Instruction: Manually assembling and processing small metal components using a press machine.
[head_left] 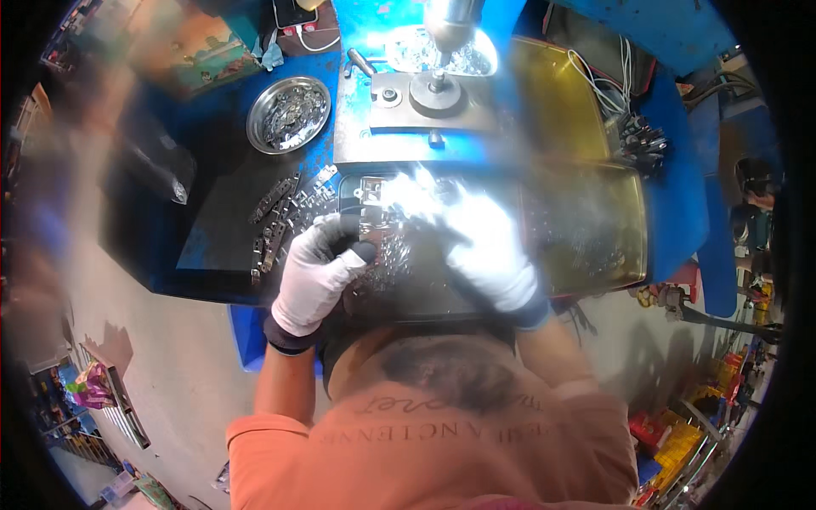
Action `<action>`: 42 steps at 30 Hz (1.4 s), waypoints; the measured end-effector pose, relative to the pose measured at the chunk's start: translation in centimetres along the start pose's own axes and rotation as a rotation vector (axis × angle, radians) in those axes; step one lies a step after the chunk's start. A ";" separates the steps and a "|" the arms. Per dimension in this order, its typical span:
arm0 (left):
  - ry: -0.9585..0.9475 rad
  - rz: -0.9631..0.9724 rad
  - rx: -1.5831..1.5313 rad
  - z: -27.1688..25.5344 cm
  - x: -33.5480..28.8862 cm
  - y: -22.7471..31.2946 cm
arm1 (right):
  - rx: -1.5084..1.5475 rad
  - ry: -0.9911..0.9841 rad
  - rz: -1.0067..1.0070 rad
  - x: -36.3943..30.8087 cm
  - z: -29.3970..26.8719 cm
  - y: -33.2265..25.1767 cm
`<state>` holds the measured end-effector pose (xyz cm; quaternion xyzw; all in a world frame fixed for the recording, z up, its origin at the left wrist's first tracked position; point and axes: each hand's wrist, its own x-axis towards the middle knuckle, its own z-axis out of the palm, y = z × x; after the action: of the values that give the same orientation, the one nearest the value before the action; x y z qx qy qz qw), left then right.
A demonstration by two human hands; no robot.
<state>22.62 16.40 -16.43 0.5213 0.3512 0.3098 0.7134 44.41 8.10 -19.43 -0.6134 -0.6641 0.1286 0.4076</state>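
Note:
My left hand [316,276], in a white glove with dark fingertips, is curled at the left side of a tray [425,318]. Its thumb and fingers close at the edge of a small bright metal piece [371,190]; what exactly they grip is unclear. Small shiny metal parts [389,259] lie in the tray beside it. Over the tray's middle reaches my right hand [493,251], also white-gloved, its fingers washed out by glare and blur. Ahead of both hands stands a press with a round steel die [436,95] on a steel block.
A round metal bowl [289,116] full of small parts stands at the left. Metal strips and loose pieces [276,212] lie between it and my left hand. A yellowish tray [586,225] is at the right, near white cables [625,76]. A T-handled tool [360,62] lies by the press.

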 end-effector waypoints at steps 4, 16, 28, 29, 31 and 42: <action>0.164 -0.052 -0.106 0.4 -1.1 -2.8 | -0.272 -0.067 -0.104 0.2 2.1 -2.0; 0.139 -0.043 -0.233 2.8 -0.9 -1.4 | 0.240 0.040 0.171 -1.0 3.1 -2.8; 0.054 -0.118 -0.270 3.9 -0.1 -2.7 | 1.063 0.091 0.782 -0.7 1.0 -4.6; 0.041 -0.123 -0.256 3.6 -0.1 -3.1 | 1.064 0.094 0.783 -0.8 1.1 -4.2; 0.024 -0.130 -0.240 3.6 0.0 -3.5 | 1.087 0.099 0.670 -1.0 1.1 -3.3; -0.018 -0.109 -0.250 5.4 -0.1 -2.8 | 0.902 0.111 0.582 -1.7 0.9 -3.7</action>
<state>27.25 12.67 -17.98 0.4111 0.3311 0.3072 0.7919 41.03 6.05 -18.15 -0.5419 -0.3231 0.4762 0.6125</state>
